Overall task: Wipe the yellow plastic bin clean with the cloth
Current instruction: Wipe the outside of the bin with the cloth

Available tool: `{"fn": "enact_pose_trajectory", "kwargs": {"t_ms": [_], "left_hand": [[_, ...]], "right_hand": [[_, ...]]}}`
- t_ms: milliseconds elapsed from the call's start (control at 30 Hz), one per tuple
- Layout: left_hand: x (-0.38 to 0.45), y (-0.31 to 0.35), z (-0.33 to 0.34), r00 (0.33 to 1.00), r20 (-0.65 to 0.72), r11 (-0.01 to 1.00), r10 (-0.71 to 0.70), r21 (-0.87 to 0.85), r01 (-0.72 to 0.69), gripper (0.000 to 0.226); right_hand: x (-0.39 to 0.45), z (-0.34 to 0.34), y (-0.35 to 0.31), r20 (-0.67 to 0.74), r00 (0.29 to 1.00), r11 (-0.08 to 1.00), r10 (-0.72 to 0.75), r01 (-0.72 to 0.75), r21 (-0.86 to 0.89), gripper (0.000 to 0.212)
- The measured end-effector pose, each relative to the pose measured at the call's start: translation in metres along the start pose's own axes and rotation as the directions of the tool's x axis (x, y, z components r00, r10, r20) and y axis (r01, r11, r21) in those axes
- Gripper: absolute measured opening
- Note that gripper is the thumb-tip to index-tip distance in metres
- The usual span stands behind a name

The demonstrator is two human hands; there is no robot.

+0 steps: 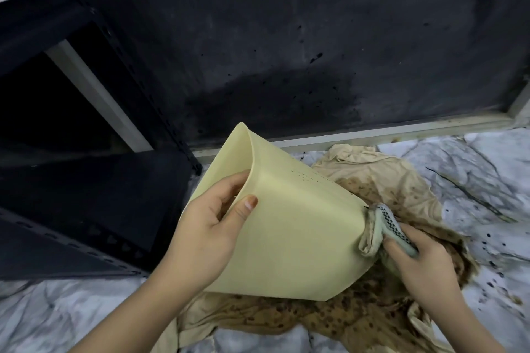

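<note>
A pale yellow plastic bin [289, 226] is held tilted above the floor, its open rim toward the upper left and its base toward the lower right. My left hand [209, 226] grips the rim, thumb on the outer wall and fingers inside. My right hand [418, 264] clutches a crumpled cloth [378, 232], light with a black-and-white checked strip, and presses it against the bin's right edge near the base. A few small dark specks dot the bin's upper wall.
Under the bin lies a large beige sheet [370, 180], heavily stained brown. The floor [473, 163] is white marble pattern with dark splatters at the right. A black wall [286, 37] stands behind, and a dark metal shelf unit [86, 195] is at the left.
</note>
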State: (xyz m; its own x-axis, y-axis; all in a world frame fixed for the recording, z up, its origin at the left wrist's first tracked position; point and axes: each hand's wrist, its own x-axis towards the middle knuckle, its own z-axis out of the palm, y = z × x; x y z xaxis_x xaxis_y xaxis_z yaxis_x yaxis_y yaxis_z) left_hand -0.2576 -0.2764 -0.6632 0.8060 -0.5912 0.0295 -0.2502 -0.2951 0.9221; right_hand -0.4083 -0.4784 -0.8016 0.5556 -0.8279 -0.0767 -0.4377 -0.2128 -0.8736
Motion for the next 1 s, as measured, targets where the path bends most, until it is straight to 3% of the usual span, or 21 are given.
{"fn": "enact_pose_trajectory", "kwargs": {"t_ms": [100, 200, 367, 467, 533, 600, 833, 900, 1000], "left_hand": [[0.0, 0.009, -0.001, 0.997, 0.063, 0.996, -0.037, -0.075, 0.042, 0.037], [0.0, 0.014, -0.002, 0.996, 0.048, 0.992, -0.078, -0.098, 0.082, 0.036], [-0.003, 0.03, 0.002, 0.991, -0.061, 0.989, -0.122, -0.088, 0.117, 0.012], [-0.002, 0.028, 0.001, 0.98, -0.139, 0.989, -0.145, -0.017, 0.144, 0.028], [0.0, 0.023, 0.0, 0.967, -0.2, 0.987, -0.158, 0.008, 0.163, 0.016], [0.001, 0.016, 0.0, 0.96, -0.247, 0.989, -0.132, 0.03, 0.144, 0.007], [-0.005, 0.014, 0.005, 0.968, -0.249, 0.999, -0.03, 0.008, 0.033, 0.01], [-0.004, 0.01, 0.01, 0.973, -0.232, 1.0, -0.015, 0.022, 0.02, 0.01], [-0.004, 0.006, 0.018, 0.975, -0.221, 0.999, -0.016, 0.029, 0.023, 0.01]], "right_hand": [[-0.004, -0.001, 0.003, -0.025, 1.0, 1.0, -0.002, 0.001, -0.028, 0.023], [-0.01, -0.001, 0.008, -0.013, 1.0, 0.998, -0.016, 0.015, -0.056, 0.025], [-0.025, 0.001, 0.009, -0.032, 0.995, 0.992, -0.091, 0.088, -0.085, 0.022], [-0.029, 0.002, 0.006, -0.04, 0.987, 0.985, -0.155, 0.151, -0.089, 0.023], [-0.031, 0.004, 0.005, -0.033, 0.983, 0.98, -0.18, 0.176, -0.097, 0.025], [-0.033, 0.006, 0.004, -0.019, 0.98, 0.974, -0.199, 0.196, -0.109, 0.027], [-0.043, 0.012, -0.017, -0.031, 0.94, 0.941, -0.339, 0.339, -0.014, 0.019], [-0.048, 0.02, -0.031, 0.0, 0.922, 0.922, -0.386, 0.386, 0.014, 0.031], [-0.058, 0.032, -0.065, 0.057, 0.871, 0.872, -0.488, 0.485, 0.068, 0.031]]}}
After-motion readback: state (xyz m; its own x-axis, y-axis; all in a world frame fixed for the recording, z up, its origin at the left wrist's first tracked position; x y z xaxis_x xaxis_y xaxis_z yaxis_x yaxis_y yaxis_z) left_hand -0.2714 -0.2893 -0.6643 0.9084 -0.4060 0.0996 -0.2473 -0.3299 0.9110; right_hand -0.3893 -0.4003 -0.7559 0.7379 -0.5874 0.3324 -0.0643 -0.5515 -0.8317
